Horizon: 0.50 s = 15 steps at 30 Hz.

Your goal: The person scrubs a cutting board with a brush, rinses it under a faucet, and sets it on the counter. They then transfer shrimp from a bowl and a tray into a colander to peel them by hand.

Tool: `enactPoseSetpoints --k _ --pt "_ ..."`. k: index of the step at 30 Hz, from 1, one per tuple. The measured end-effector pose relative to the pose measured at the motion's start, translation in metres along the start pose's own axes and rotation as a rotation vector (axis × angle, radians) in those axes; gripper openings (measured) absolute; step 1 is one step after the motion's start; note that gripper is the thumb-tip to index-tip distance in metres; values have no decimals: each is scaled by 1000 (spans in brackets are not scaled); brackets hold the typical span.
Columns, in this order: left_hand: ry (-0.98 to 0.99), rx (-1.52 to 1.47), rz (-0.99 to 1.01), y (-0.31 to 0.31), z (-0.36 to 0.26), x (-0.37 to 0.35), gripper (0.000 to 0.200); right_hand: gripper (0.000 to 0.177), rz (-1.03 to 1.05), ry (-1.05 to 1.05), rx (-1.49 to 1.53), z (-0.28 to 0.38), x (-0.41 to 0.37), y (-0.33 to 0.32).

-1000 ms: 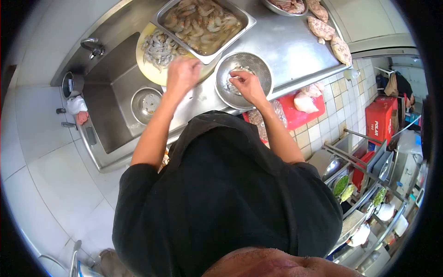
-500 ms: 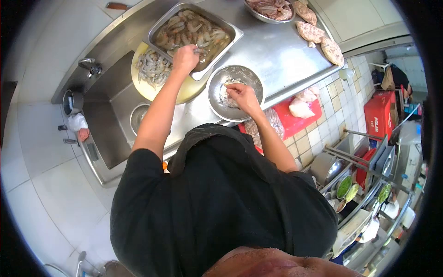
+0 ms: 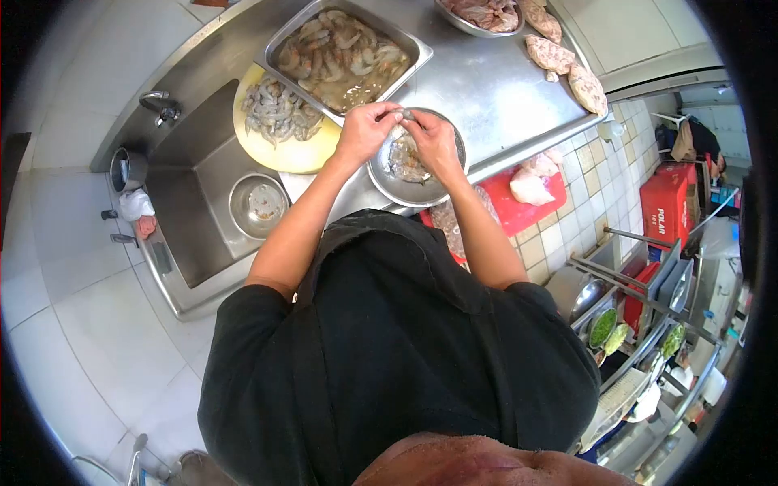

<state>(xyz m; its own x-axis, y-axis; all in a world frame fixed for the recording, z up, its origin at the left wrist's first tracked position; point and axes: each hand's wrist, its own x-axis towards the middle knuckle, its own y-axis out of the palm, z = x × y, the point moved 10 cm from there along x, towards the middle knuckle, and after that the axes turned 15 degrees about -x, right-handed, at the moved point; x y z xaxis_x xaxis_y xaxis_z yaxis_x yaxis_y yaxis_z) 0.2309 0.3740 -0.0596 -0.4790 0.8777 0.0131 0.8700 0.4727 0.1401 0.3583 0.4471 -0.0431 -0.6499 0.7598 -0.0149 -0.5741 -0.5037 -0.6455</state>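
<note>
Over the metal colander (image 3: 455, 162), my left hand (image 3: 365, 134) and my right hand (image 3: 433, 139) meet, their fingertips pinching a small grey shrimp (image 3: 406, 116) between them. Shells and scraps (image 3: 407, 159) lie in the bottom of the colander. Just behind my left hand is a rectangular steel tray (image 3: 425, 55) with shrimp (image 3: 336, 49) in murky liquid. To its left, a round yellow board (image 3: 304, 158) carries a heap of grey shrimp (image 3: 278, 111), its edge tucked by the tray.
A sink (image 3: 190, 219) with a faucet (image 3: 160, 105) is on the left, holding a round metal bowl (image 3: 259, 206). Raw meat fills a bowl (image 3: 484, 31) at the back, beside pale pieces (image 3: 549, 55). A red board (image 3: 531, 206) with meat lies right of the colander.
My left hand has moved from the shrimp tray to the colander and now meets my right hand at the shrimp. My right hand has risen from the scraps toward the colander's far rim.
</note>
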Motion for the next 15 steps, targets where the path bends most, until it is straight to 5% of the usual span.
enactPoseSetpoints --k 3,7,10,13,15 --pt "-214 60 50 1 21 -10 25 28 -56 -90 -101 -22 -16 2" --pt "-295 100 43 -9 45 -8 24 27 -36 -84 -205 -41 -31 -1" --pt "-352 112 80 1 52 -12 24 25 -231 -165 -174 -28 -33 -11" --pt "-382 64 85 11 65 -14 21 25 -158 -110 -12 -19 -27 -5" --pt "-413 78 82 15 67 -15 19 25 -151 -234 -176 -10 -25 -1"
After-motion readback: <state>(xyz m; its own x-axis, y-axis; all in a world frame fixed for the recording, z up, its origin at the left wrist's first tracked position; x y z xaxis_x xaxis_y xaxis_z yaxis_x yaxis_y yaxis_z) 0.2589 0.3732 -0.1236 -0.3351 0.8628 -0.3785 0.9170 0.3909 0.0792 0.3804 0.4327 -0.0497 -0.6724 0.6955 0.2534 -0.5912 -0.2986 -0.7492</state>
